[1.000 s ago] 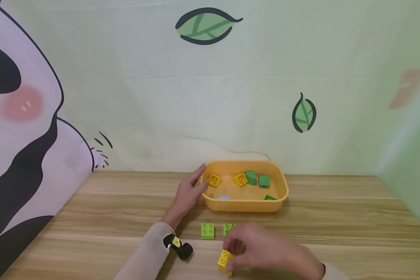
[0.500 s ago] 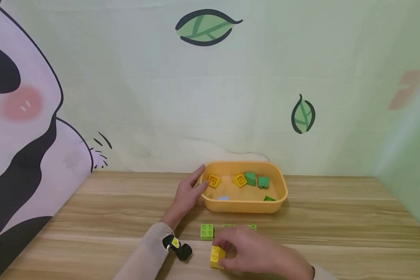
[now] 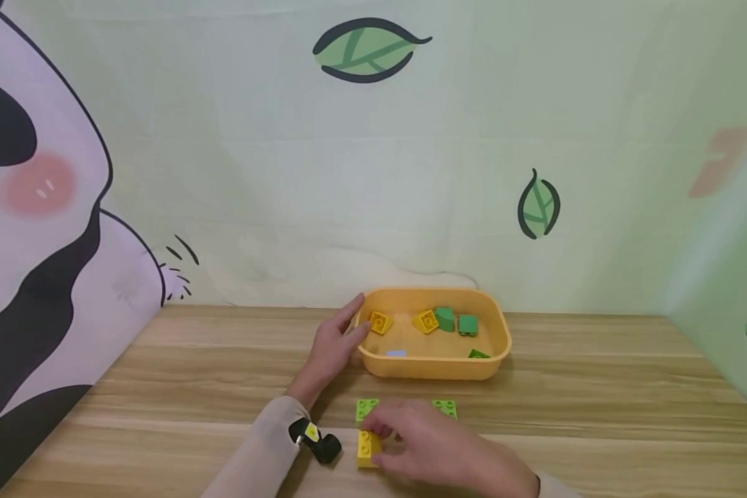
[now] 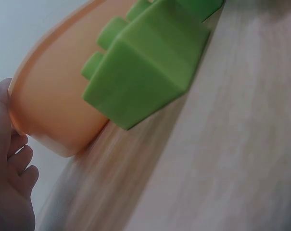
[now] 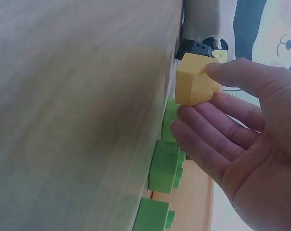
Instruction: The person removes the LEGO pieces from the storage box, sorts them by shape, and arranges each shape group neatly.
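In the head view my right hand (image 3: 426,443) pinches a yellow toy building brick (image 3: 366,449) between thumb and fingers. The right wrist view shows the yellow brick (image 5: 196,79) held close over the table, beyond the row of green bricks. My left hand (image 3: 336,342) grips the left end of the orange bin (image 3: 436,366), thumb at the rim. Just in front of the bin, a light green brick (image 3: 365,408) sits at the left of the row and another green brick (image 3: 445,408) at the right. The middle green brick (image 5: 164,166) is hidden behind my right hand in the head view.
Inside the bin lie a yellow brick (image 3: 380,322), another yellow brick (image 3: 427,321), several green pieces (image 3: 468,325) and a pale blue piece (image 3: 395,353). The wooden table (image 3: 597,387) meets a wall covering (image 3: 274,207) printed with a panda and leaves.
My right hand has carried the yellow brick leftward and slightly away from me, to just in front of the left green brick. The right green brick has come into sight. My left hand stays on the bin.
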The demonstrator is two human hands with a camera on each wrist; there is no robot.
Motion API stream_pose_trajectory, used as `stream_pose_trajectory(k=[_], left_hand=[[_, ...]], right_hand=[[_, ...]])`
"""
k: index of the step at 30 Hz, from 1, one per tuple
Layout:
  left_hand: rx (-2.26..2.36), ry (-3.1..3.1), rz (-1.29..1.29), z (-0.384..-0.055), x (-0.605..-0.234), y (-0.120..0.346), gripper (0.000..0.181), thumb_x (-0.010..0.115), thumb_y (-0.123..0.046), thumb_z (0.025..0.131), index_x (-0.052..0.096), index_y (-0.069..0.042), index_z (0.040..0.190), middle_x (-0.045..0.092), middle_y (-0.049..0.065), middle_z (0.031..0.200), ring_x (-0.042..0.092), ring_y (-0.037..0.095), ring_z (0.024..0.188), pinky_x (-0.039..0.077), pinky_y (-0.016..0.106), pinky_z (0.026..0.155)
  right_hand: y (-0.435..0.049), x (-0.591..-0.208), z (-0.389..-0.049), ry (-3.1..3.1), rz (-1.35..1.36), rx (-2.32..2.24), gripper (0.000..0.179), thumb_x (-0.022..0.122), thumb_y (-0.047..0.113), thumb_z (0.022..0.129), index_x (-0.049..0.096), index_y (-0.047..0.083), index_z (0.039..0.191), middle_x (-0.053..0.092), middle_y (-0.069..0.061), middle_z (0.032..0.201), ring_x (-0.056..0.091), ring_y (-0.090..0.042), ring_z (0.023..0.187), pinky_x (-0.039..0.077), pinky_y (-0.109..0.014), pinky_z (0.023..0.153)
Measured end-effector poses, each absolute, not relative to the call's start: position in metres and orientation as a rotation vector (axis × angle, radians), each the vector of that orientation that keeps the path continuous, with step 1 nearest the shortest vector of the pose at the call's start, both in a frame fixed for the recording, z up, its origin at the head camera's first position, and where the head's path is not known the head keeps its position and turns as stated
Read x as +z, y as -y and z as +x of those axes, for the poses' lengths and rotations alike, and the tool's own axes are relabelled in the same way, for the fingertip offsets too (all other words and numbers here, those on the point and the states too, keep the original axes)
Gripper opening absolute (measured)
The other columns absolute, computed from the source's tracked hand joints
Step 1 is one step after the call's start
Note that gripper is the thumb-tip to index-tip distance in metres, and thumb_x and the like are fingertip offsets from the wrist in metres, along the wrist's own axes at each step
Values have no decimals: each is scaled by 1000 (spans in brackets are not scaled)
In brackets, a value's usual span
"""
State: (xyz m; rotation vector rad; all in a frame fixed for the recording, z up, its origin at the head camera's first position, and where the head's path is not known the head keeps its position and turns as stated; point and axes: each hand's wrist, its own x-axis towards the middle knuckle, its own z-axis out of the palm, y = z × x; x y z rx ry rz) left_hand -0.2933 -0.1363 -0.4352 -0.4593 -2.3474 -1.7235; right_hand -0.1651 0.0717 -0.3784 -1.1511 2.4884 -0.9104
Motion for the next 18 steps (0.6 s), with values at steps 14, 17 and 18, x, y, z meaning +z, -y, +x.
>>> stream_pose_trajectory(k=[14,17,18], left_hand=[[-1729,2339,-457,-296,-439,137,58,65,-14,104,47,-1,158,45,11,164,36,29,154,29,48,126],[-1735,2330,-465,-296,-439,137,58,65,-14,104,48,0,158,45,12,164,37,29,154,29,48,126],[-1737,2327,-469,-297,-439,137,58,65,-14,104,48,0,157,45,12,163,37,30,154,29,48,126]], right_hand=[[-67,-382,-167,-2508,-1176,-833,34,81,16,96,73,12,129,69,16,110,62,4,99,56,-19,90],[-67,-382,-167,-2508,-1157,-825,34,81,17,96,73,13,130,68,17,109,61,4,98,56,-19,90],[-67,-382,-167,-2509,-1154,-820,34,81,17,96,73,13,130,68,17,109,61,4,98,56,-20,90]])
